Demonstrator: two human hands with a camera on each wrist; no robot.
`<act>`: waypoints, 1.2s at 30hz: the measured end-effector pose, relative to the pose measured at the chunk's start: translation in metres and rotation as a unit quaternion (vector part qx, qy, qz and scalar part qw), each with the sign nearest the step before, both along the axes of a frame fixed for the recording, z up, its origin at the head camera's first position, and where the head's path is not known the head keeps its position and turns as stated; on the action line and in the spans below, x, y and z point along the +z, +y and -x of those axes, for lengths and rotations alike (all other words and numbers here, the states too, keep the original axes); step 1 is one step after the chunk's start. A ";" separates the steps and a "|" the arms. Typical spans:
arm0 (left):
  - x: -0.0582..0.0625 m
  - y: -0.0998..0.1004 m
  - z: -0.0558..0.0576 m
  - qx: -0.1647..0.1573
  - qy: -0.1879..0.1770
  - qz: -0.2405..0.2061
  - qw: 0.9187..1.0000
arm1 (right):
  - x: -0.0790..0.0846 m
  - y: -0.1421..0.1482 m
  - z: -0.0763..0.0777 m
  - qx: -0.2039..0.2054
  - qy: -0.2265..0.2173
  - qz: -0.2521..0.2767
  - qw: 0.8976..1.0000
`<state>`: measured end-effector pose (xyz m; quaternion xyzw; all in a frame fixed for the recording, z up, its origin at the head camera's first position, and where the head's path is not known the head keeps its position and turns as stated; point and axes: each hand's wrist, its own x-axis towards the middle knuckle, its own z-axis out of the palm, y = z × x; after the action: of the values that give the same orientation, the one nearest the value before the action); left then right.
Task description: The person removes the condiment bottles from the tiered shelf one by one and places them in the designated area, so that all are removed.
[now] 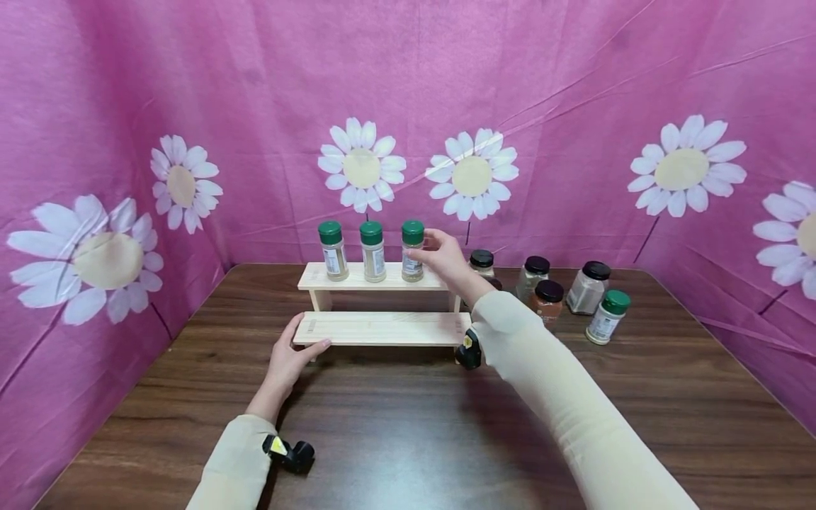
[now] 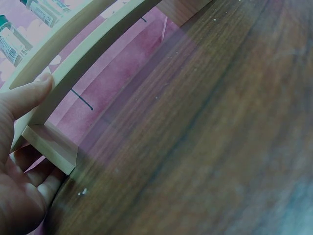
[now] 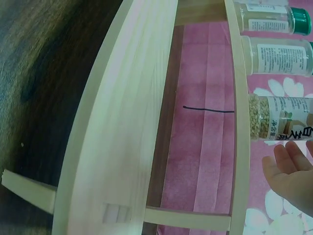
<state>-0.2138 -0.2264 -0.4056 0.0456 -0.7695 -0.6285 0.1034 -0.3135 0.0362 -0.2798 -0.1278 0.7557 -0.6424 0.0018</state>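
Observation:
A two-tier wooden rack [image 1: 382,329] stands on the table. My left hand [image 1: 287,361] grips the left end of its lower shelf, thumb on top and fingers round the side by the leg [image 2: 51,147]. On the upper shelf stand three green-capped spice jars in a row. My right hand [image 1: 446,258] holds the rightmost spice jar [image 1: 412,265], its thumb across the front. In the right wrist view this jar [image 3: 281,117] shows pale seeds and a label, its base right at the shelf. The left jar [image 1: 333,255] and middle jar [image 1: 373,255] stand upright beside it.
Right of the rack are black-lidded jars, among them a reddish one [image 1: 547,303] and a greyish one [image 1: 588,289], plus a green-capped jar [image 1: 608,319]. My right forearm partly covers this group. Behind the brown table [image 1: 395,425] hangs a pink flowered cloth [image 1: 268,106].

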 end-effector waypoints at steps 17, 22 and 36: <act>-0.001 -0.001 0.001 -0.001 0.003 0.006 1.000 | -0.004 -0.008 0.001 -0.019 0.017 0.029 0.999; 0.000 -0.001 0.000 -0.005 0.001 0.003 1.000 | -0.004 -0.005 -0.001 -0.011 0.016 0.027 0.999; -0.001 -0.001 0.000 -0.001 0.006 0.004 1.000 | 0.003 0.012 -0.015 0.023 -0.030 0.073 0.997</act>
<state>-0.2143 -0.2274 -0.4069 0.0405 -0.7717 -0.6256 0.1069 -0.2981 0.0484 -0.2764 -0.1253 0.7034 -0.6990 0.0303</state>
